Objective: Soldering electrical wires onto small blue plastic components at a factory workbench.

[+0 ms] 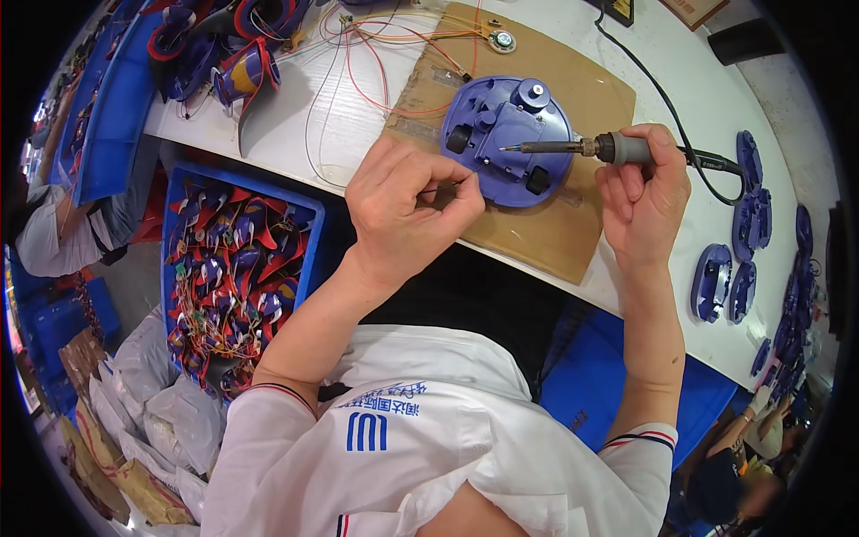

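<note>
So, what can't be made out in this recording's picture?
All in the head view:
What, if anything, the left hand pinches: too small, partly covered by the hand itself.
Grip of the soldering iron: partly covered by the right hand.
Lower face of the purple plastic housing: turned toward the cardboard.
Dark box: cut off by the upper edge.

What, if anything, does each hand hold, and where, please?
Right hand: soldering iron, by its grey handle. Left hand: pinching, but anything held cannot be told.

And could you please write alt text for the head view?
A person's right hand holds a soldering iron over a purple plastic part lying on a cardboard sheet. The left hand, fingers pinched together, is by its near edge.
</note>
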Available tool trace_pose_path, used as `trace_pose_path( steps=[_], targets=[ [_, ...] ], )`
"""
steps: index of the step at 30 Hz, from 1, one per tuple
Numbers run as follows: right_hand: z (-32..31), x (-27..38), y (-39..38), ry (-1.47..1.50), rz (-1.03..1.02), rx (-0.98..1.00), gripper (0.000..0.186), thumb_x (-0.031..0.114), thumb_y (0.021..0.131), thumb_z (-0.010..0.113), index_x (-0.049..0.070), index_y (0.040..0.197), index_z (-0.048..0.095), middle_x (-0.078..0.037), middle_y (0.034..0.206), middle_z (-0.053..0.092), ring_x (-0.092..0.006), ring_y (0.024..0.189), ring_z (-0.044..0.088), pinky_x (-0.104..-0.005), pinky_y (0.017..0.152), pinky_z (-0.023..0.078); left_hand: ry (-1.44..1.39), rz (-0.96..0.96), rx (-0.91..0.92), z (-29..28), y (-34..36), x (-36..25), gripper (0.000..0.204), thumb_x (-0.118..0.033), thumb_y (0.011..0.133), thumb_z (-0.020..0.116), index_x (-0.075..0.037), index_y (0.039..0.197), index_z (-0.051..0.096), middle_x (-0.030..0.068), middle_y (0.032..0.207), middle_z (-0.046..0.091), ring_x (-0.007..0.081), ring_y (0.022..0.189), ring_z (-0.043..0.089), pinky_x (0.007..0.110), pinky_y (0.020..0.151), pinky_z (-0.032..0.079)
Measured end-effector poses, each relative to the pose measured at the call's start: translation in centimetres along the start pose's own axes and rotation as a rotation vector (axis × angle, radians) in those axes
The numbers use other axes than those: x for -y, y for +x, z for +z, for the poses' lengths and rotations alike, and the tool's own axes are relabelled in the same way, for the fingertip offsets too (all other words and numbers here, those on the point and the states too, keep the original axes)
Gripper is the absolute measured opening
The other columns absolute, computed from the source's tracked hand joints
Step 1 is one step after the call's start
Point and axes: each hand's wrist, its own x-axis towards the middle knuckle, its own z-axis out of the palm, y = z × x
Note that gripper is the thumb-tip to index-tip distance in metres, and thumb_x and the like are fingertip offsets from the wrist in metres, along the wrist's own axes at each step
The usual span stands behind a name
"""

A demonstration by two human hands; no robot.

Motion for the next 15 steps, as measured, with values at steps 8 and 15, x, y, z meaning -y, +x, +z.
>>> trace_pose_path(
  steps=[8,15],
  targets=[
    [-0.1,0.2,0.0,0.043,0.022,0.008,0.029,0.025,0.096,0.045,0.001,0.092,0.060,0.005,0.046,0.033,-0.0025,0.033,0.021,-0.0176,0.037,0.023,0.003,-0.034,0.027,-0.3,0.1,-0.5,0.017,0.005,0.057,0.069,-0.008,0.064,0.059,-0.0035,0.058,0.050,0.0114,0.056,0.040,0.022,0.051,0.036],
    [-0.6,0.8,0.4,0.094,0.003,0.007,0.029,0.025,0.096,0.045,0.001,0.092,0.060,0.005,0.046,0.034,-0.0027,0.034,0.021,-0.0181,0.036,0.022,0.114,0.053,0.058,-1.7,2.1,-0.6,0.011,-0.003,0.065,0.072,-0.007,0.071,0.064,0.0015,0.072,0.056,0.0183,0.072,0.047,0.028,0.069,0.041]
  ],
)
